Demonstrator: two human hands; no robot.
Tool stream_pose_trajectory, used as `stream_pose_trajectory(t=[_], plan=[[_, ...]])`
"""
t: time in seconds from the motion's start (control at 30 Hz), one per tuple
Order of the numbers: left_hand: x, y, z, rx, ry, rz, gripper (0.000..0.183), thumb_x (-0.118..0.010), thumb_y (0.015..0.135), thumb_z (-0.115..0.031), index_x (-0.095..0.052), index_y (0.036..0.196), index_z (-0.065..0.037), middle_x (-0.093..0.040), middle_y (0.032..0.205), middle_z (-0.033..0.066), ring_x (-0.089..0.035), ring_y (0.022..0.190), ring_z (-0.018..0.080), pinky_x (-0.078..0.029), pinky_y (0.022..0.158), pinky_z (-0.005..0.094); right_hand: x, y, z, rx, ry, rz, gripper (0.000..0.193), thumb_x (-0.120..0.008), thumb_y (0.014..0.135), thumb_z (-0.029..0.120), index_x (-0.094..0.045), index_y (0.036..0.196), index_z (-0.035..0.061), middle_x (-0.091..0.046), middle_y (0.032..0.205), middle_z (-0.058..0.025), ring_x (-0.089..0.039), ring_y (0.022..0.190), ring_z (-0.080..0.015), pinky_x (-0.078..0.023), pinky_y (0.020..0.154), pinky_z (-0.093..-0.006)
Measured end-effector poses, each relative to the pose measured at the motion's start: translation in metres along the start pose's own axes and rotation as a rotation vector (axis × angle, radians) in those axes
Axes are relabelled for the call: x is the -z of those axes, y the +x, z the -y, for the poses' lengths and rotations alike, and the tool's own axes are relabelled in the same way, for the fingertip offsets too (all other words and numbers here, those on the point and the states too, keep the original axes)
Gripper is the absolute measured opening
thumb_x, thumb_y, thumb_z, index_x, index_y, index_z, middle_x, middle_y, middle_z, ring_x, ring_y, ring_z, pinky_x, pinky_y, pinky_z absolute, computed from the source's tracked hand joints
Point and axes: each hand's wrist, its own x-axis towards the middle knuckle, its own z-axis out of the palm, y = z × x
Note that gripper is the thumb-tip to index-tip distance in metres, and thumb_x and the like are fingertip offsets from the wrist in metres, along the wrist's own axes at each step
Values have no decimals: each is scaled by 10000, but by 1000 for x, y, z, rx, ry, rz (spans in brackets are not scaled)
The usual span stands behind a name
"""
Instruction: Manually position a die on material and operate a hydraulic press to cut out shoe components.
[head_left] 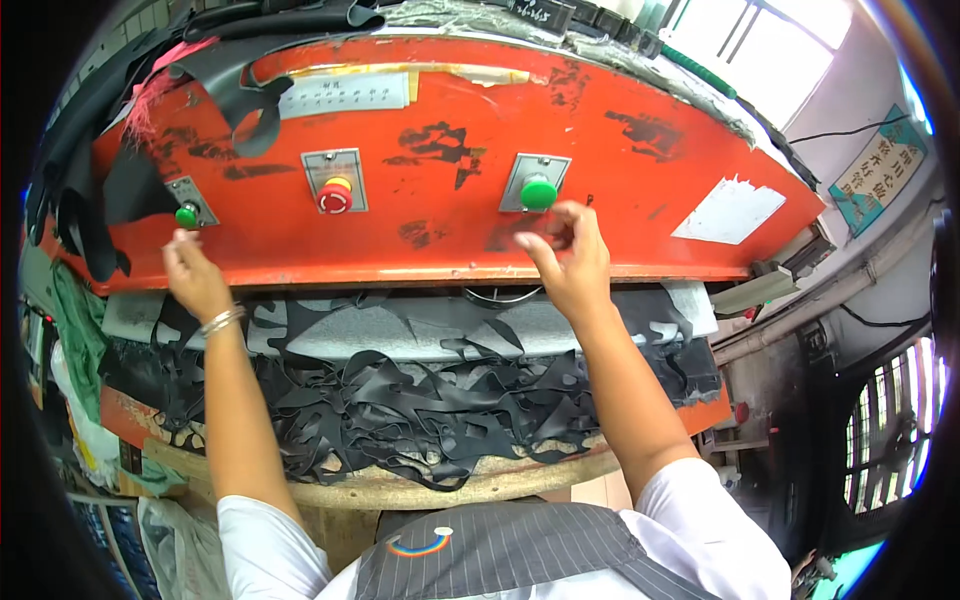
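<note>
My left hand (197,278) is raised in front of the left green push button (187,214), fingertips just below it and fingers partly stretched, holding nothing. Whether the fingertips touch the button cannot be told. Just below the right green push button (539,193) is my right hand (580,262), thumb and bent fingers apart with nothing between them. Between the two sits a red emergency stop button (335,196) on a metal plate. All three are mounted on the orange-red front panel (430,235) of a machine. A curved metal strip (503,296) shows partly under the panel's lower edge.
Beneath the panel lies a pale cutting board (350,330). Cut black sheet scraps (400,400) heap up along its near side, above a worn wooden edge (400,493). Black sheets (75,200) hang at the left. A green cloth (80,320) hangs below them.
</note>
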Motion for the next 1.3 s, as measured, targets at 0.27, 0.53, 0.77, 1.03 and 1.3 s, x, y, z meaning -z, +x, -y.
stream_pose_trajectory(t=[0.27,0.53,0.77,1.03,1.3], plan=[[95,11,-60,-80,49,322,368,-462,1003,-275,-425,744,-16,-416,676,49,-371,640,155,-363,606,312,49,-51,67,-100,92,-29,273,-738,818,184,-521,899,40,-618,717,-108,-587,584,-227,-483,551,-329],[169,-229,-197,-176,-195,1411,261,-768,726,-261,-680,895,-82,-627,839,71,-613,804,264,-506,686,375,109,-216,90,181,-93,974,539,-722,718,465,-604,1043,51,-602,936,-103,-591,911,-299,-491,770,-393],[177,-302,-229,-330,126,1419,383,-784,625,-201,-627,955,-86,-544,895,71,-535,904,268,-470,774,365,124,-263,67,122,-250,874,473,-820,571,231,-601,941,33,-565,908,-106,-578,908,-285,-500,769,-365],[145,-307,-212,-241,91,1571,404,-787,662,-273,-690,1011,-94,-587,875,71,-556,864,278,-466,772,377,118,-221,18,266,-85,1265,396,-762,685,273,-635,984,47,-627,909,-129,-637,884,-310,-523,716,-403],[-26,-264,-176,-83,-25,1225,260,-666,824,-267,-669,937,-33,-668,955,120,-609,932,321,-445,863,419,-42,-16,-95,1008,-61,618,282,-539,800,167,-618,1050,64,-588,1132,-112,-574,1115,-304,-446,973,-392]])
